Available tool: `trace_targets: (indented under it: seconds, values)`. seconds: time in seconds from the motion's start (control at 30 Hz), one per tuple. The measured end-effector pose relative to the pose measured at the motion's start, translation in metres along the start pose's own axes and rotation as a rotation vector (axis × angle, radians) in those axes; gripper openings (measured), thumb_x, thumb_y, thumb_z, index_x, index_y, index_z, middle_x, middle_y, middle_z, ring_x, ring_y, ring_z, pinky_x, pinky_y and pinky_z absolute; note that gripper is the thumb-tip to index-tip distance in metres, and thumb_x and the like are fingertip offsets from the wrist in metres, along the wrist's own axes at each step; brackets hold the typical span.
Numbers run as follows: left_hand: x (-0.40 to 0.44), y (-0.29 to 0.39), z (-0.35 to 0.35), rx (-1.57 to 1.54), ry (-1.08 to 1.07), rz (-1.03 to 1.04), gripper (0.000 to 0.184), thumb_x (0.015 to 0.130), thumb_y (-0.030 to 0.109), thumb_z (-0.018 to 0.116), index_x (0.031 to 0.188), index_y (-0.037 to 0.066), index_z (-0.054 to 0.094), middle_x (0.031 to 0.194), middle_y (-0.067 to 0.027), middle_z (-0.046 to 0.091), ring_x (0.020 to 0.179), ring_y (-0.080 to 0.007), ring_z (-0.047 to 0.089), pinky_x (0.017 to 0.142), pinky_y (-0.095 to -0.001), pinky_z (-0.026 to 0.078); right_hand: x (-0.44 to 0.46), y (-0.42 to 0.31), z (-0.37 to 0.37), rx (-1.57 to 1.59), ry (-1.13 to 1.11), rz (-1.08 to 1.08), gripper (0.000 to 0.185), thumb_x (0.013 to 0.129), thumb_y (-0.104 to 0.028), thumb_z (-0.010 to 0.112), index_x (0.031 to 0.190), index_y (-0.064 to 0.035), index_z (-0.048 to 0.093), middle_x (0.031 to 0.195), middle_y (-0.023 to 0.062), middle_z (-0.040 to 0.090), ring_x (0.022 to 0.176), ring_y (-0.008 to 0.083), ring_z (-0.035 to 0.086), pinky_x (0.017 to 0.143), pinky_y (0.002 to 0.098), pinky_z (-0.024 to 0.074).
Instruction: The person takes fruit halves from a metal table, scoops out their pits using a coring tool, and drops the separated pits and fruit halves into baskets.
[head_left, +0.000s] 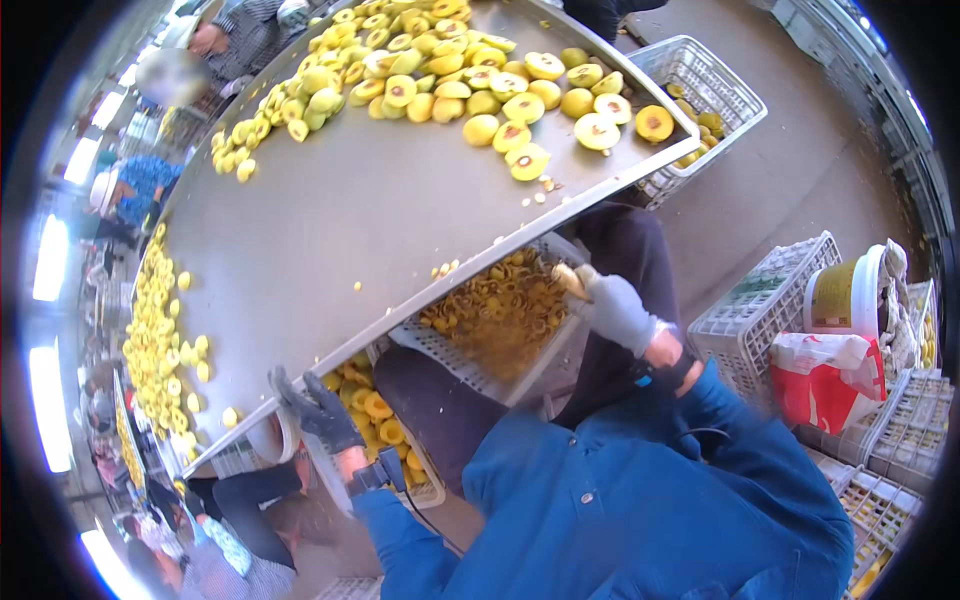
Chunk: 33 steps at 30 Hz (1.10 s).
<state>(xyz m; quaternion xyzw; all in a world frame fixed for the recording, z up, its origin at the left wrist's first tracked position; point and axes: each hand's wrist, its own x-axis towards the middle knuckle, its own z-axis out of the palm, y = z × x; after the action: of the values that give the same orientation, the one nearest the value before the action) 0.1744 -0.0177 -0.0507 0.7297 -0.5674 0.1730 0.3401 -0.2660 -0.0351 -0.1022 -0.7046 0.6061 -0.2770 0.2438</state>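
My right hand (612,308), in a light grey glove, is closed on a short pale tan object (570,280) whose kind I cannot make out. It is above the right side of a white crate (470,372) of brownish-yellow fruit scraps (500,310) between my legs. My left hand (318,410), in a dark grey glove, is at the metal table's near edge with its fingers stretched out and nothing visible in them. Beneath that edge, beside my left hand, stands a crate of yellow fruit halves (378,406). Halved yellow peaches (527,160) lie on the metal table (330,230).
Several peach halves line the table's far and left sides (160,320). A fruit crate (740,100) stands past the right corner. On my right are stacked crates (765,295), a white bucket (840,295) and a red-and-white bag (825,380). Other people (235,540) sit along the left.
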Motion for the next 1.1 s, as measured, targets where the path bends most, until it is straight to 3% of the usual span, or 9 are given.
trace_targets:
  seconds: [0.2, 0.3, 0.47, 0.63, 0.73, 0.83, 0.93, 1.03, 1.1]
  values:
    - [0.047, 0.189, 0.126, -0.531, -0.358, 0.39, 0.036, 0.091, 0.018, 0.066, 0.123, 0.002, 0.058, 0.116, -0.0163, 0.065, 0.106, -0.0263, 0.063, 0.092, -0.0374, 0.05, -0.013, 0.003, 0.009, 0.098, -0.002, -0.007, 0.025, 0.082, -0.025, 0.07, 0.095, -0.0099, 0.055, 0.069, 0.0189, 0.061, 0.066, 0.0391, 0.063, 0.058, 0.0474, 0.0494]
    - [0.054, 0.244, 0.221, -0.555, -0.505, 0.465, 0.047, 0.088, 0.027, 0.069, 0.125, 0.0, 0.056, 0.116, -0.02, 0.065, 0.101, -0.0329, 0.066, 0.09, -0.0389, 0.051, -0.018, 0.002, -0.002, 0.136, 0.0, -0.028, 0.023, 0.083, -0.026, 0.069, 0.095, -0.0099, 0.057, 0.069, 0.0172, 0.062, 0.065, 0.0376, 0.063, 0.057, 0.0455, 0.0495]
    - [0.056, 0.296, 0.268, -0.684, -0.754, 0.231, 0.048, 0.081, 0.022, 0.074, 0.118, -0.003, 0.058, 0.106, -0.0197, 0.067, 0.097, -0.0322, 0.065, 0.088, -0.0395, 0.051, -0.013, 0.002, -0.028, 0.434, 0.002, 0.169, 0.024, 0.085, -0.022, 0.066, 0.1, -0.0041, 0.057, 0.071, 0.0206, 0.062, 0.066, 0.0365, 0.065, 0.061, 0.0392, 0.0511]
    - [0.052, 0.288, 0.234, -1.015, -0.9, -0.192, 0.034, 0.082, 0.013, 0.074, 0.108, -0.003, 0.061, 0.098, -0.0108, 0.069, 0.086, -0.0159, 0.065, 0.078, -0.0307, 0.054, 0.031, -0.013, -0.059, 0.657, 0.136, 0.341, 0.037, 0.088, -0.024, 0.066, 0.114, 0.0001, 0.055, 0.079, 0.0203, 0.066, 0.073, 0.0323, 0.068, 0.066, 0.0385, 0.0508]
    - [0.043, 0.289, 0.161, -1.064, -0.918, -0.282, 0.027, 0.084, 0.011, 0.072, 0.106, -0.003, 0.063, 0.099, -0.0098, 0.068, 0.087, -0.0156, 0.064, 0.079, -0.0299, 0.054, 0.057, -0.023, -0.051, 0.621, 0.333, 0.285, 0.042, 0.087, -0.024, 0.068, 0.119, -0.0002, 0.053, 0.083, 0.0236, 0.065, 0.08, 0.0367, 0.068, 0.069, 0.0394, 0.0504]
    - [0.017, 0.279, 0.102, -1.116, -0.975, -0.262, 0.031, 0.085, 0.011, 0.072, 0.111, -0.002, 0.062, 0.102, -0.0097, 0.067, 0.093, -0.0155, 0.063, 0.084, -0.0306, 0.053, 0.065, -0.035, -0.041, 0.604, 0.182, 0.181, 0.044, 0.087, -0.024, 0.069, 0.12, -0.0005, 0.052, 0.087, 0.0253, 0.065, 0.082, 0.0401, 0.066, 0.069, 0.0402, 0.0502]
    - [-0.006, 0.238, 0.075, -0.757, -0.882, 0.307, 0.054, 0.082, 0.009, 0.073, 0.128, -0.006, 0.05, 0.115, -0.0145, 0.063, 0.102, -0.0249, 0.062, 0.09, -0.034, 0.051, 0.073, -0.054, -0.053, 0.391, -0.088, -0.09, 0.039, 0.086, -0.025, 0.069, 0.113, -0.0022, 0.054, 0.087, 0.0242, 0.065, 0.082, 0.0415, 0.064, 0.069, 0.0431, 0.0505]
    - [-0.037, 0.232, 0.057, -0.92, -0.623, 0.114, 0.069, 0.079, 0.007, 0.075, 0.137, -0.007, 0.039, 0.124, -0.0197, 0.057, 0.112, -0.03, 0.057, 0.096, -0.0379, 0.047, 0.062, -0.081, -0.056, 0.236, -0.058, -0.193, 0.031, 0.086, -0.025, 0.067, 0.105, -0.0044, 0.054, 0.081, 0.0212, 0.065, 0.077, 0.0406, 0.064, 0.065, 0.0448, 0.0505]
    - [-0.03, 0.241, 0.038, -1.552, -0.723, -0.868, 0.071, 0.081, 0.01, 0.073, 0.14, -0.006, 0.035, 0.127, -0.0211, 0.054, 0.115, -0.0314, 0.055, 0.098, -0.0389, 0.046, 0.051, -0.098, -0.053, 0.177, 0.063, -0.217, 0.026, 0.087, -0.026, 0.065, 0.099, -0.0061, 0.053, 0.077, 0.0189, 0.065, 0.073, 0.0398, 0.064, 0.062, 0.0458, 0.0505]
